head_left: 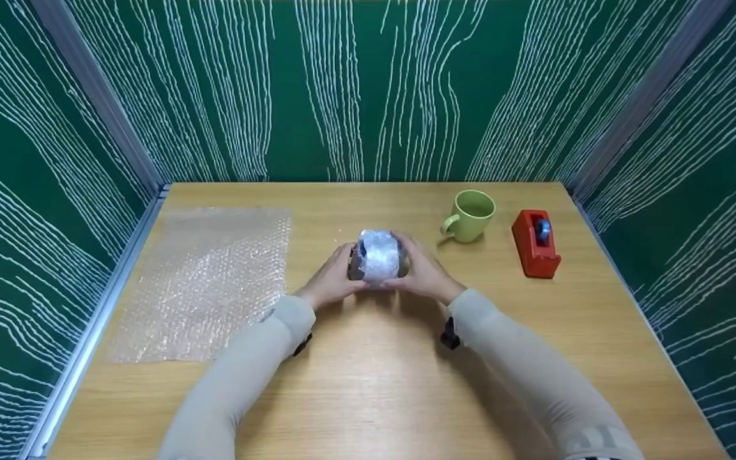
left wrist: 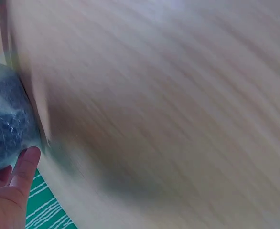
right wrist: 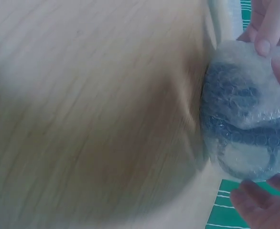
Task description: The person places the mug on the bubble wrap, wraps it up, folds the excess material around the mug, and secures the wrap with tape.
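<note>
Bubble-wrapped bundle held at the right edge of the frame

The bubble-wrapped bundle (right wrist: 247,119) fills the right side, dark patches showing through its clear film. Fingertips (right wrist: 263,45) press on its top at the upper right, and more fingers (right wrist: 259,207) curl beneath it at the lower right. Blurred wooden tabletop (right wrist: 92,119) fills the left and centre.

You face a light wooden table (head_left: 381,390) boxed in on three sides by green walls (head_left: 368,89) (streaked with wavy white lines), joined by grey corner posts (head_left: 96,96).
</note>
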`<state>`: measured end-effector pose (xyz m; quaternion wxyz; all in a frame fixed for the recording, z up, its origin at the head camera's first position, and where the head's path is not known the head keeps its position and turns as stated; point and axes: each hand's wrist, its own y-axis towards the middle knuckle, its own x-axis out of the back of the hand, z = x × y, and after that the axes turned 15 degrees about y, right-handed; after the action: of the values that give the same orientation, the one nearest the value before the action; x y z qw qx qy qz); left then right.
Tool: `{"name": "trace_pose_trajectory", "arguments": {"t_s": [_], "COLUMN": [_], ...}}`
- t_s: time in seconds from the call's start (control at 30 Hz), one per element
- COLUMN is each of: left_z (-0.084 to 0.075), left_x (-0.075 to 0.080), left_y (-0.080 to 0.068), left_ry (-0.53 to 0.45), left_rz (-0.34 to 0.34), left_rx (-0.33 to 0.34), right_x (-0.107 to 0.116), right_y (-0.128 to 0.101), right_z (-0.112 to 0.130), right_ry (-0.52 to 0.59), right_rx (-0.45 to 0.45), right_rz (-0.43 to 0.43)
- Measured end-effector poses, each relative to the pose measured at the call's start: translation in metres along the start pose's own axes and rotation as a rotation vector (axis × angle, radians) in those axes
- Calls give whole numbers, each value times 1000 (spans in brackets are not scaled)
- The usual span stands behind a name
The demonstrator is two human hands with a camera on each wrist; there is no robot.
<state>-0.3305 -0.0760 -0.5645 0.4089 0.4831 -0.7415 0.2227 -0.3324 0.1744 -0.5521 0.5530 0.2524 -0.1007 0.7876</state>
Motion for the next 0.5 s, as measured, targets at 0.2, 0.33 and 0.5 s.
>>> {"name": "trace_pose_trajectory", "arguments": {"t_s": [0.2,0.33,0.5], "left_z": [-3,-3,-3], "left_x": [-4,-6,-4], "left_y": [12,22,29], "left_ry": [-38,-53,-81], "left_rz": [-21,-25,3], "left_rx": [20,34,48], "right_x": [-3,-1,2], "right_y": [4,9,20], "right_z": [0,0,-3], "right_ry": [-24,-45,-23], "right_rx": [13,-18,-65], "right_rz": [-39,-63,-76]}}
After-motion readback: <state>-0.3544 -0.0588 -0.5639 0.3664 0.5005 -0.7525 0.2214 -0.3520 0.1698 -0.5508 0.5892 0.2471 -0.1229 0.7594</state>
